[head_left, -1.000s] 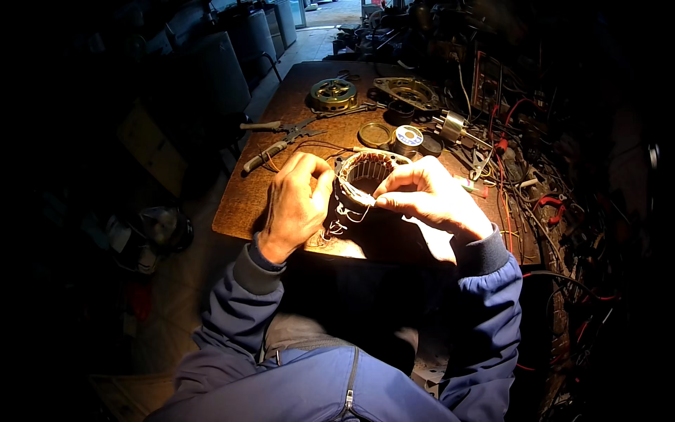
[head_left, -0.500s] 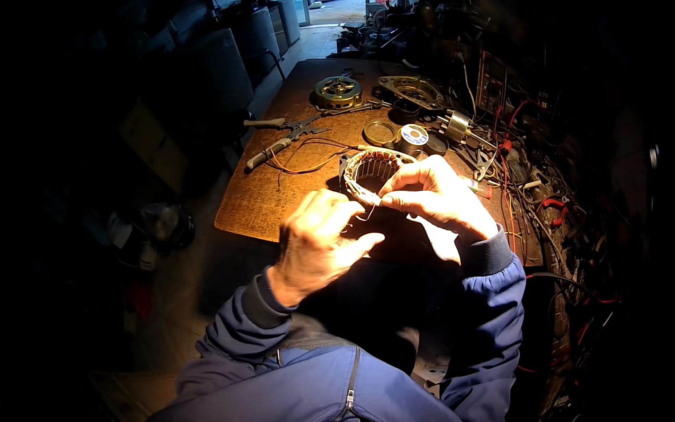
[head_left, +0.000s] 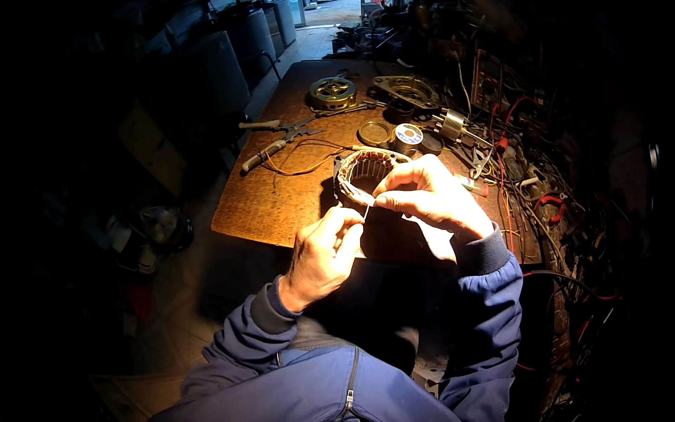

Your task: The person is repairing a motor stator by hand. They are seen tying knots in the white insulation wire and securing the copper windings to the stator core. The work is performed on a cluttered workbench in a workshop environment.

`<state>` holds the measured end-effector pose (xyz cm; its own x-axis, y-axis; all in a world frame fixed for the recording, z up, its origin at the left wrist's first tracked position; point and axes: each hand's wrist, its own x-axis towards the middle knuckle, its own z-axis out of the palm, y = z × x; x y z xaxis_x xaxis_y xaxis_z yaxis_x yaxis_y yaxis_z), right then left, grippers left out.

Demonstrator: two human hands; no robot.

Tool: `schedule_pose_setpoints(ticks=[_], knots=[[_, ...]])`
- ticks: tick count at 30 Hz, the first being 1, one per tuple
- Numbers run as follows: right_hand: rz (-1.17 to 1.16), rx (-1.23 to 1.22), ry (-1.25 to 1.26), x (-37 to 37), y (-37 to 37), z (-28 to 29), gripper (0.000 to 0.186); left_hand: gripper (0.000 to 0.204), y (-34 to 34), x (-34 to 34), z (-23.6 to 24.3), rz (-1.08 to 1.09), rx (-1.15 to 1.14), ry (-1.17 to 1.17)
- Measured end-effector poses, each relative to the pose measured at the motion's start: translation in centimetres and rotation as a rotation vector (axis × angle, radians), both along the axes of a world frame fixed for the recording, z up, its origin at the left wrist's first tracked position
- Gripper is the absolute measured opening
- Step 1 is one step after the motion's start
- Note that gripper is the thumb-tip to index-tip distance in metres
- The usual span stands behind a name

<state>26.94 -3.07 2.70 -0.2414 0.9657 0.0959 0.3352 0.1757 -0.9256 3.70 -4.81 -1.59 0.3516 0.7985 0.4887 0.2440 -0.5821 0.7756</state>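
Note:
A ring-shaped motor stator (head_left: 346, 184) with laced windings around its rim stands near the front edge of the wooden table. My left hand (head_left: 323, 250), just in front of it, pinches a thin white cord (head_left: 366, 212) between thumb and fingertips. That cord runs up to the stator's near rim. There my right hand (head_left: 430, 193) is closed, thumb and index finger pressed together at the winding; whether they grip the cord or the rim itself is hidden. Brown and yellow lead wires (head_left: 299, 172) trail from the stator to the left.
Pliers (head_left: 271, 151) with worn handles lie at the left. Farther back are a round brass-coloured motor cover (head_left: 332, 93), a flanged housing (head_left: 408, 91), a shallow round lid (head_left: 375, 133), a spool (head_left: 408, 136) and a rotor (head_left: 455, 125). Tangled wires and tools crowd the right side.
My left hand has gone from loosely spread fingers to a pinch on the white cord, now drawn straight. My right hand stays at the stator's rim. The whole view has shifted slightly.

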Motion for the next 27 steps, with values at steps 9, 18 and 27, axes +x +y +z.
schedule_pose_setpoints(ticks=[9, 18, 27], knots=[[0.001, -0.01, 0.017, -0.1, -0.1, 0.2, 0.019, 0.028, 0.4, 0.9, -2.4, 0.152, 0.32, -0.044], [-0.025, 0.006, -0.061, -0.2, -0.3, 0.7, 0.02, 0.05, 0.2, 0.3, -2.5, 0.212, 0.518, 0.187], [0.013, 0.036, -0.053, 0.1, -0.1, 0.1, 0.021, 0.057, 0.5, 0.3, -2.8, 0.196, 0.594, 0.227]])
